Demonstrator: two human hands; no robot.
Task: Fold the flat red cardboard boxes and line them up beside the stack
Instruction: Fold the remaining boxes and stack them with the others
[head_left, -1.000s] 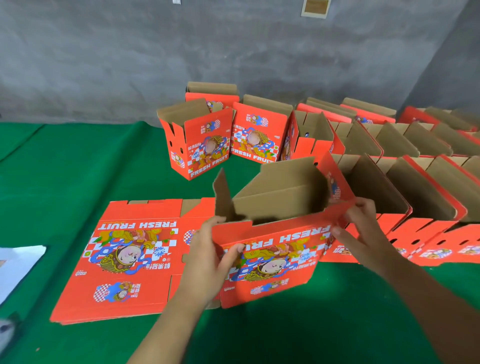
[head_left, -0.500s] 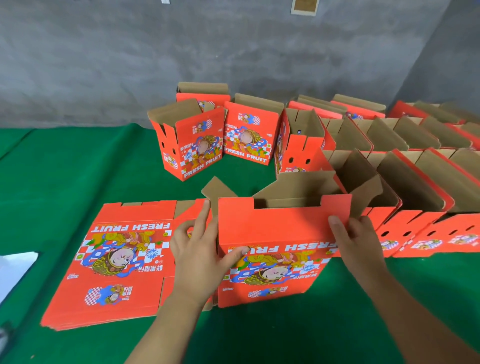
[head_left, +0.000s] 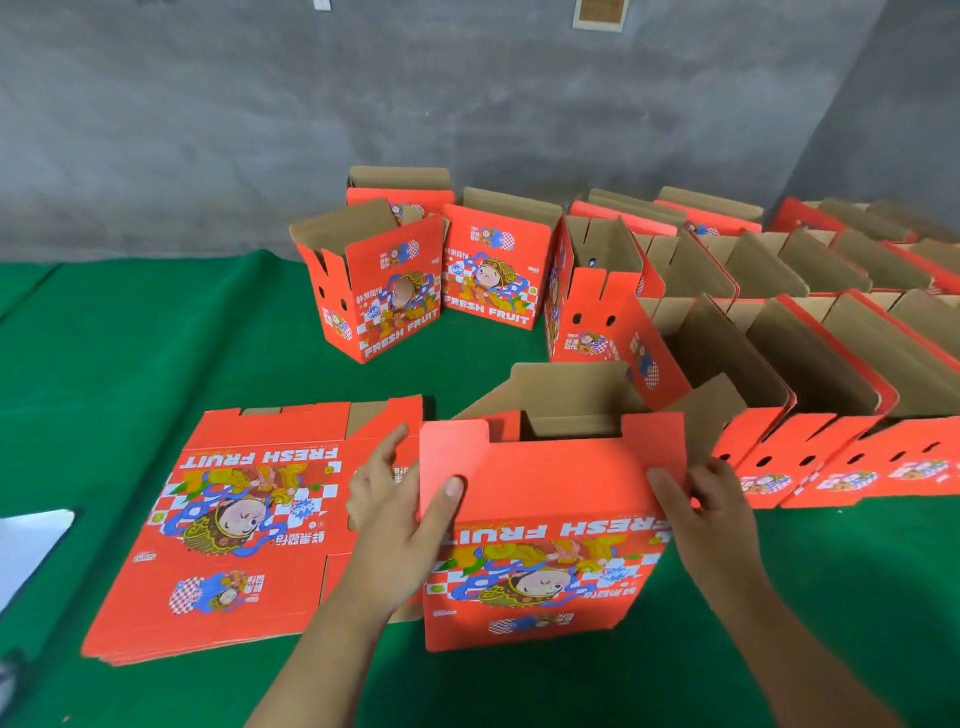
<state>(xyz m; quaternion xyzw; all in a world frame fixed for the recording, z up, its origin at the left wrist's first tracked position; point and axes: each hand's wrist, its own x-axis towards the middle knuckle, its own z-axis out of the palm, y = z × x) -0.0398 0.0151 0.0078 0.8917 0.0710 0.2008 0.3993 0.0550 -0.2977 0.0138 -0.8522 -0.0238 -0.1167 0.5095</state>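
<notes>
Folding step: your left hand (head_left: 397, 506) and right hand (head_left: 709, 512) each grip a side of the box (head_left: 540, 525) between them, stack (head_left: 223, 525) just left. Next, judged: tuck flaps, then line it up.

box (head_left: 540, 530): was tilted with its brown inside flap raised, now upright on the green desk (head_left: 156, 338), red front flap up | left hand (head_left: 400, 509): thumb moved onto the red flap | right hand (head_left: 711, 514): dropped from the top corner to the flap's right edge
</notes>
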